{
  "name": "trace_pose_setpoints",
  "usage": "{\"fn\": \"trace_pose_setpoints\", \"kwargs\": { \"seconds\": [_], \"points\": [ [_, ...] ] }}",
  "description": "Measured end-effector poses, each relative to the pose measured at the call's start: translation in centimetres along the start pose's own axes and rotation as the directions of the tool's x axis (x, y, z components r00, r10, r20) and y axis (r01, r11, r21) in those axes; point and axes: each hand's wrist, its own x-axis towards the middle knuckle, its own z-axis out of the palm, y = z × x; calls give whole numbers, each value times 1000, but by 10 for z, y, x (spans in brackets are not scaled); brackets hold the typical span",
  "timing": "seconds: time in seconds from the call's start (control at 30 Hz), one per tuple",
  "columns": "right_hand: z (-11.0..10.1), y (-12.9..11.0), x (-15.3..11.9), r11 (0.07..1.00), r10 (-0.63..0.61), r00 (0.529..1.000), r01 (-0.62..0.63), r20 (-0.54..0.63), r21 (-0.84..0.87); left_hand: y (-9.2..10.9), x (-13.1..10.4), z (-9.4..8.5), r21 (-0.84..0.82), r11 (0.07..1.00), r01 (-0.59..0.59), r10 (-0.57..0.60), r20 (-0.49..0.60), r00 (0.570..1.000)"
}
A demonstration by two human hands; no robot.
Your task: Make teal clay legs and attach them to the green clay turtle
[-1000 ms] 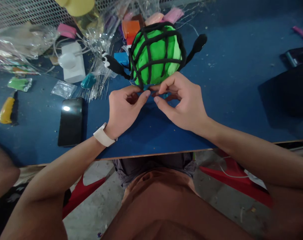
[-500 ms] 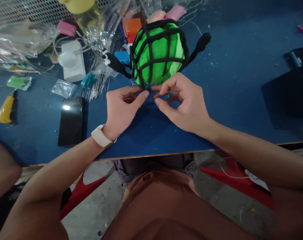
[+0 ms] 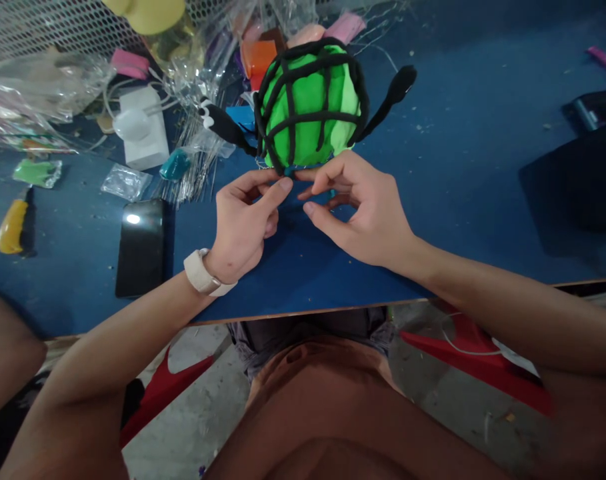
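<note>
A bright green clay ball (image 3: 303, 100), crossed by black clay strips, stands on the blue table. Black stalks with rounded tips stick out on both sides, and the left stalk (image 3: 223, 123) carries white eye-like bits. At its near edge, my left hand (image 3: 245, 217) pinches the lower end of a black clay strip (image 3: 275, 155) between thumb and index finger. A small teal piece (image 3: 289, 171) shows by those fingertips. My right hand (image 3: 365, 207) has its index finger stretched toward that spot, thumb apart and lower, with nothing visibly gripped.
To the left lie a black phone (image 3: 141, 247), a yellow-handled cutter (image 3: 13, 227), a teal clay lump (image 3: 175, 164), thin wires (image 3: 195, 177) and a white device (image 3: 143, 127). Plastic bags and clay packs crowd the back left. A dark box (image 3: 577, 187) stands at right.
The view shifts slightly, so the ball and hands appear a little further left. My left hand keeps its pinch at the ball's near edge; my right thumb stays apart.
</note>
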Motion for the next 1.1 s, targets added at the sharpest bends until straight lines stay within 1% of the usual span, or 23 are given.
{"fn": "trace_pose_setpoints", "kwargs": {
  "seconds": [0.13,0.27,0.47,0.6,0.77,0.87,1.0,1.1],
  "points": [
    [1,0,-1,1000,-8,1000,8,-4,6,0,-1,2,-48,999,2,-2,8,1000],
    [2,0,-1,1000,-8,1000,9,-5,27,-3,1,3,-61,998,-3,4,15,1000],
    [0,-3,-2,1000,-18,1000,18,-17,-5,-8,1,5,-62,997,-52,54,30,998],
    [-1,-4,-3,1000,11,999,-11,-46,-1,-7,0,5,-22,998,-52,52,13,999],
    [-1,-6,-4,999,39,998,-38,-39,20,-6,0,5,95,994,-61,59,18,998],
    [-1,-7,-4,999,41,998,-40,-47,15,-6,-1,6,124,989,-79,78,15,997],
    [-2,-9,-5,999,51,997,-51,-57,-1,-3,-6,7,132,987,-89,80,71,994],
    [-3,-12,-5,997,74,996,-75,-51,-10,-1,-9,6,137,989,-63,46,127,991]
  ]
}}
